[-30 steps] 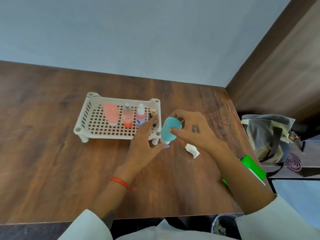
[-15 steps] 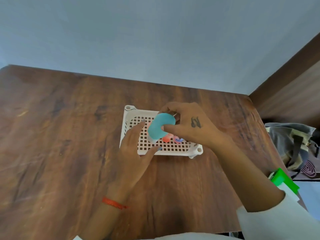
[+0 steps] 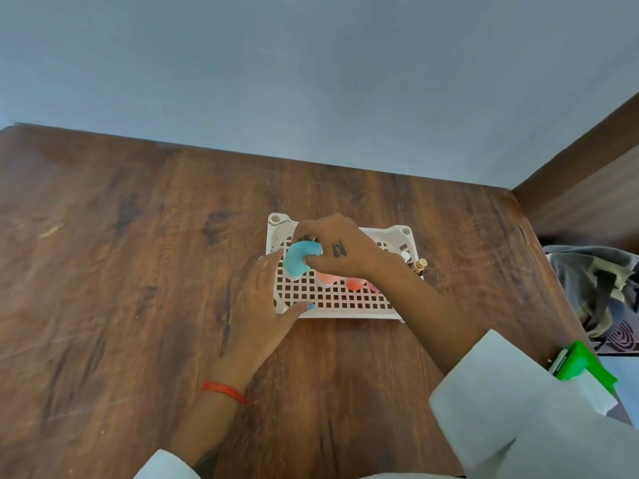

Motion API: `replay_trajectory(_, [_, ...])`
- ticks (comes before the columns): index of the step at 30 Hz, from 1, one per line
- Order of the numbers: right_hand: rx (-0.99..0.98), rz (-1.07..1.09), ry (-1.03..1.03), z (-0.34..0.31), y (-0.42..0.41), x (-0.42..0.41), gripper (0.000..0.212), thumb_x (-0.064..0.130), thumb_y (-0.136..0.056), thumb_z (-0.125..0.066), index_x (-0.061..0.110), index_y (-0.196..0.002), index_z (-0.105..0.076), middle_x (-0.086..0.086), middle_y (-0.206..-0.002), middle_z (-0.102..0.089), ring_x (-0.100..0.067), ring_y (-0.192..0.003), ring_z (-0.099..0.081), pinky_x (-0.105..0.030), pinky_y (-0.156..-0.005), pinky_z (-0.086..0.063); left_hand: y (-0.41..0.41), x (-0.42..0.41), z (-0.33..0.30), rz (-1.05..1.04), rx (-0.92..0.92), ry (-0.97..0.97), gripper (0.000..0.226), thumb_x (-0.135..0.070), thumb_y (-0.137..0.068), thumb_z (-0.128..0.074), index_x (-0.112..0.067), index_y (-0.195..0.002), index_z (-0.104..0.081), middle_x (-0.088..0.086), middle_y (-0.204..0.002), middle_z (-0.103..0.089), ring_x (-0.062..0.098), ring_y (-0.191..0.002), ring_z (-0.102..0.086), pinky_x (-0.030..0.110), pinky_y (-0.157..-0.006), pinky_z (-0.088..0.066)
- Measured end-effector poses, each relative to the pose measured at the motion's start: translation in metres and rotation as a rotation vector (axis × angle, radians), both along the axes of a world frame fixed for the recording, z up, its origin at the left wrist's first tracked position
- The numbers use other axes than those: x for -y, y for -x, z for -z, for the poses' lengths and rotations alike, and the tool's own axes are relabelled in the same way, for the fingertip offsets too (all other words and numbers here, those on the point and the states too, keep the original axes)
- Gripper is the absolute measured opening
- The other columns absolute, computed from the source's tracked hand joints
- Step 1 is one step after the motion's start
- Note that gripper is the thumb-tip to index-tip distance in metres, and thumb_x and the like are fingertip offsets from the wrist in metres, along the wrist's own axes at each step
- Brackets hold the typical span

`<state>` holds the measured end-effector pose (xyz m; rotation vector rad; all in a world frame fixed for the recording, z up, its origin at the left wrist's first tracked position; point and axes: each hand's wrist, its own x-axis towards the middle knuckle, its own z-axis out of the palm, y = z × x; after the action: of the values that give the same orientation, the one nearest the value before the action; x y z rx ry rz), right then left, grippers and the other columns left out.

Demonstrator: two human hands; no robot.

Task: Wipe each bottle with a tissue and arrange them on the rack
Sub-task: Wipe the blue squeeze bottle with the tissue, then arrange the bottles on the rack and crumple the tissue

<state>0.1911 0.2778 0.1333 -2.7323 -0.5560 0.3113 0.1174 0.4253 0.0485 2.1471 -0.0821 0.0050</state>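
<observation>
holding: my right hand (image 3: 340, 250) grips the blue bottle (image 3: 300, 259) over the left part of the rack (image 3: 340, 304), thumb under it and fingers curled over its top.
blue bottle: curved, tilted, its lower end down at the rack's grid near the left edge; i cannot tell whether it touches the grid.
left hand: my left hand (image 3: 264, 309) lies flat at the rack's left front corner, fingers straight and a little apart, fingertips against the rack's left side, thumb along the front rim.
rack: white, with a square grid floor, standing on the table (image 3: 103, 271), long side facing me.
other bottles: a pink bottle (image 3: 326, 279) and a red bottle (image 3: 354, 284) stand in the rack just right of the blue one, mostly hidden under my right hand; a bottle with a gold cap (image 3: 420, 265) shows at the rack's right end, beside my wrist.
wrist: a red thread (image 3: 224, 390) circles my left wrist.
sleeves: white, on both arms.
table edge: a green box (image 3: 584, 366) sits at the right edge by my right sleeve.
beyond table: a grey bag (image 3: 594, 281) lies to the right, off the table.
</observation>
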Motion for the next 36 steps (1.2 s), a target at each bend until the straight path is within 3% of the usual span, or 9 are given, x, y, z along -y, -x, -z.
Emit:
replay_trajectory(10, [-0.023, 0.007, 0.018, 0.008, 0.002, -0.003, 0.030, 0.018, -0.081, -0.063, 0.013, -0.111, -0.063, -0.006, -0.099, -0.069, -0.012, -0.074, -0.055, -0.022, -0.072, -0.042, 0.003, -0.002, -0.001, 0.034, -0.007, -0.051, 0.085, -0.034, -0.073, -0.079, -0.026, -0.143, -0.030, 0.000, -0.148, -0.036, 0.024, -0.136, -0.031, 0.053, -0.107, -0.037])
replay_trajectory(19, [-0.033, -0.002, 0.002, 0.007, 0.007, -0.004, 0.036, 0.021, -0.078, -0.066, 0.017, -0.114, -0.061, -0.004, -0.107, -0.067, -0.015, -0.087, -0.057, -0.034, -0.085, -0.049, 0.005, -0.003, -0.004, 0.031, 0.035, -0.076, 0.088, -0.032, -0.070, -0.081, -0.022, -0.142, -0.033, 0.003, -0.146, -0.039, 0.028, -0.136, -0.034, 0.056, -0.104, -0.038])
replay_trajectory(23, [-0.002, 0.016, -0.055, -0.002, 0.010, -0.001, 0.041, 0.024, -0.081, -0.067, 0.016, -0.120, -0.059, -0.004, -0.115, -0.066, -0.017, -0.099, -0.061, -0.034, -0.088, -0.049, 0.002, -0.006, -0.006, 0.013, 0.025, -0.058, 0.092, -0.043, -0.068, -0.080, -0.030, -0.142, -0.027, 0.000, -0.148, -0.038, 0.026, -0.138, -0.034, 0.054, -0.108, -0.035])
replay_trajectory(25, [0.039, 0.046, -0.109, -0.008, 0.014, 0.003, 0.041, 0.026, -0.081, -0.068, 0.016, -0.120, -0.059, -0.003, -0.116, -0.066, -0.015, -0.099, -0.061, -0.032, -0.087, -0.048, 0.001, -0.007, -0.011, 0.013, 0.074, -0.073, 0.093, -0.041, -0.068, -0.080, -0.025, -0.144, -0.028, 0.002, -0.149, -0.037, 0.026, -0.139, -0.032, 0.054, -0.110, -0.033])
replay_trajectory(27, [0.090, 0.074, -0.158, -0.017, 0.020, 0.010, 0.037, 0.026, -0.083, -0.067, 0.016, -0.118, -0.061, -0.001, -0.114, -0.066, -0.013, -0.098, -0.061, -0.027, -0.084, -0.045, 0.001, -0.005, -0.019, 0.020, 0.152, -0.086, 0.093, -0.036, -0.068, -0.081, -0.019, -0.144, -0.030, 0.004, -0.149, -0.036, 0.028, -0.141, -0.028, 0.052, -0.111, -0.031])
replay_trajectory(32, [0.177, 0.163, -0.283, -0.038, 0.042, 0.036, 0.029, 0.030, -0.084, -0.066, 0.020, -0.111, -0.063, 0.004, -0.111, -0.067, -0.010, -0.095, -0.060, -0.024, -0.085, -0.047, 0.000, 0.015, -0.047, 0.092, 0.272, -0.149, 0.093, -0.049, -0.072, -0.073, -0.031, -0.145, -0.020, -0.003, -0.155, -0.025, 0.017, -0.144, -0.018, 0.033, -0.109, -0.025])
replay_trajectory(36, [0.239, 0.221, -0.353, -0.045, 0.064, 0.069, 0.033, 0.033, -0.084, -0.066, 0.021, -0.114, -0.063, 0.006, -0.112, -0.067, -0.008, -0.099, -0.060, -0.025, -0.087, -0.047, 0.007, 0.044, -0.068, 0.146, 0.348, -0.104, 0.092, -0.053, -0.071, -0.069, -0.028, -0.146, -0.022, -0.001, -0.154, -0.027, 0.015, -0.143, -0.017, 0.032, -0.106, -0.027])
